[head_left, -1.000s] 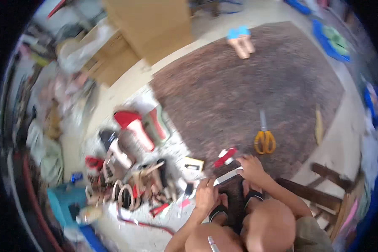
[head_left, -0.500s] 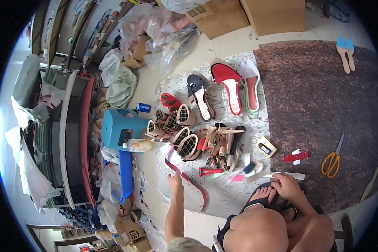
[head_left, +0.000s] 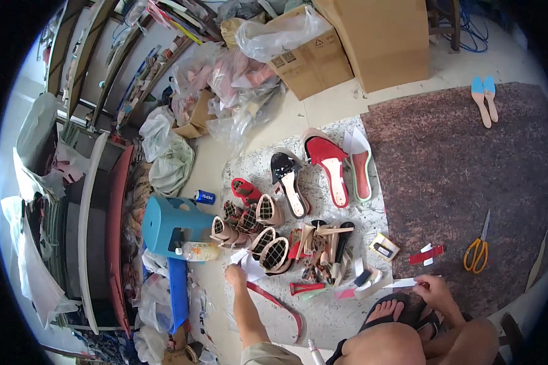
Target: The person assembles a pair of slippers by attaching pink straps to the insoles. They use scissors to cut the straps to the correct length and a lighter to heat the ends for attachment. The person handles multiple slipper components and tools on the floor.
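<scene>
My left hand (head_left: 235,275) is reached forward at the edge of a white sheet of paper (head_left: 252,269), its fingers closed; what they pinch, if anything, is hidden. Beside it a curved red strip (head_left: 281,302) runs toward me over the pale board. Near my knee, my right hand (head_left: 433,292) pinches the end of a narrow white strip (head_left: 402,283). Left of that strip lie a black-and-white block (head_left: 363,278) and white scraps. Beyond my hands stand several beige shoe pieces with netted insides (head_left: 275,253) and a pile of heels (head_left: 323,243).
Black (head_left: 293,188) and red (head_left: 333,170) shoes lie farther off beside a green-edged sole (head_left: 361,173). Orange-handled scissors (head_left: 477,252) and a red piece (head_left: 426,255) rest on the brown mat (head_left: 432,182). A blue-green stool (head_left: 164,225) and a bottle (head_left: 201,250) stand at left.
The view has tipped, so everything sits lower. My left hand has moved forward and leftward from the red strip to the white paper. My right hand now has the white strip between its fingers.
</scene>
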`<state>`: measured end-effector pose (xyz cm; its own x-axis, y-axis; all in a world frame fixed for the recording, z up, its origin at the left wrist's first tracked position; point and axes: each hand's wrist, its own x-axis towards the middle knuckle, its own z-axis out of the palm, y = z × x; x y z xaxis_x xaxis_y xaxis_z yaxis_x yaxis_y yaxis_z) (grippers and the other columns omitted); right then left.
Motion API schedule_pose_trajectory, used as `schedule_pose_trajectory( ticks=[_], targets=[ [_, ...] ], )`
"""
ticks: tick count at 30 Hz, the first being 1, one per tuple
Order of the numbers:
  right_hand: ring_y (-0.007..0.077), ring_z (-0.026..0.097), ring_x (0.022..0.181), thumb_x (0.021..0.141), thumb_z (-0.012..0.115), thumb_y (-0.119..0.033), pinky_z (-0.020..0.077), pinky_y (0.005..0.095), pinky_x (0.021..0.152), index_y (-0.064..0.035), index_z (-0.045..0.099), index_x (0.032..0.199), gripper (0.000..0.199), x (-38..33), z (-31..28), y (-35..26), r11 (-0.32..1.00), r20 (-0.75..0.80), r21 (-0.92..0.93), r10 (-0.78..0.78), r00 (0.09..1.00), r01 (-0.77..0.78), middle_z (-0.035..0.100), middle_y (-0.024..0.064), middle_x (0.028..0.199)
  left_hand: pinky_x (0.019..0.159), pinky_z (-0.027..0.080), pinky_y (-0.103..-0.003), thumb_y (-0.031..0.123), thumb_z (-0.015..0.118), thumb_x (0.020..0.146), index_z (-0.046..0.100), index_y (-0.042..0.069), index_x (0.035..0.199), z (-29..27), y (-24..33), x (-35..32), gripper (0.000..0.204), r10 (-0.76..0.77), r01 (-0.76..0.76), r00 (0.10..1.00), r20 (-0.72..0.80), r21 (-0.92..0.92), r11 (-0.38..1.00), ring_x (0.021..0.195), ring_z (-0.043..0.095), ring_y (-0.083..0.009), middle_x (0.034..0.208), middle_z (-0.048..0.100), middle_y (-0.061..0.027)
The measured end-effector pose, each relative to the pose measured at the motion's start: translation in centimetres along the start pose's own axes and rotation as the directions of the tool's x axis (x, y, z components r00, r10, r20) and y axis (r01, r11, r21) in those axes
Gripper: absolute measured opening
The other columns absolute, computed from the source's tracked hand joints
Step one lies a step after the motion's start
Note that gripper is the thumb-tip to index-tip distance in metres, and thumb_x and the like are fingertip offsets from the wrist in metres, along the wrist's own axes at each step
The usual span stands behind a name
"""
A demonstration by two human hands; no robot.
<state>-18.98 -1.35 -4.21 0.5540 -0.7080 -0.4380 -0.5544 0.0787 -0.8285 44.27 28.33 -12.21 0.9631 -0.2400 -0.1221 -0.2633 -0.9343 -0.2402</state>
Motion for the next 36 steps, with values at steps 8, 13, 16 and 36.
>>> schedule_pose_trajectory(
  ticks=[8, 13, 16, 36],
  targets=[
    [0.0197, 0.069, 0.096, 0.087, 0.072, -0.026, 0.0535, 0.0327, 0.084, -0.0012, 0.064, 0.123, 0.044, 4.4, 0.3, -5.3, 0.978, 0.600, 0.140, -0.206, 0.773, 0.152, 0.071, 0.0167, 0.104, 0.052, 0.051, -0.028, 0.012, 0.054, 0.097, 0.062, 0.001, 0.105, -14.7, 1.8, -15.3, 0.016, 0.133, 0.211, 0.968, 0.215, -0.977, 0.038, 0.057, 0.062, -0.0174, 0.078, 0.068, -0.0116],
    [0.0330, 0.063, 0.111, 0.089, 0.068, -0.044, 0.0497, 0.0394, 0.094, -0.0066, 0.056, 0.133, 0.058, 6.7, 9.3, -15.3, 0.622, 0.405, 0.361, -0.776, 0.484, 0.695, 0.064, 0.0219, 0.121, 0.075, 0.059, -0.036, 0.003, 0.054, 0.097, 0.058, 0.002, 0.120, -24.7, 11.6, -27.6, 0.023, 0.564, 0.455, 0.774, 0.287, -0.872, -0.182, 0.084, 0.069, -0.0220, 0.107, 0.068, -0.0172],
    [0.0314, 0.067, 0.090, 0.093, 0.065, -0.041, 0.0523, 0.0400, 0.082, -0.0040, 0.056, 0.125, 0.050, 5.7, 9.0, -18.6, 0.759, 0.530, 0.351, -0.644, 0.551, 0.549, 0.068, 0.0170, 0.103, 0.086, 0.057, -0.038, 0.002, 0.054, 0.097, 0.057, -0.003, 0.122, -26.6, 17.3, -29.9, 0.026, 0.722, 0.505, 0.654, 0.227, -0.841, -0.193, 0.097, 0.068, -0.0249, 0.110, 0.068, -0.0153],
    [0.0051, 0.048, 0.054, 0.093, 0.059, -0.009, 0.0332, 0.0236, 0.046, 0.0021, 0.071, 0.106, 0.021, -5.3, -20.0, 7.2, 0.723, -0.067, 0.684, 0.193, 0.979, -0.096, 0.063, 0.0040, 0.072, 0.088, 0.055, -0.037, 0.007, 0.056, 0.098, 0.052, 0.005, 0.123, -32.8, 43.1, -22.2, 0.026, 0.667, 0.323, 0.716, -0.207, -0.749, -0.579, 0.104, 0.065, -0.0226, 0.122, 0.062, -0.0112]
  ],
)
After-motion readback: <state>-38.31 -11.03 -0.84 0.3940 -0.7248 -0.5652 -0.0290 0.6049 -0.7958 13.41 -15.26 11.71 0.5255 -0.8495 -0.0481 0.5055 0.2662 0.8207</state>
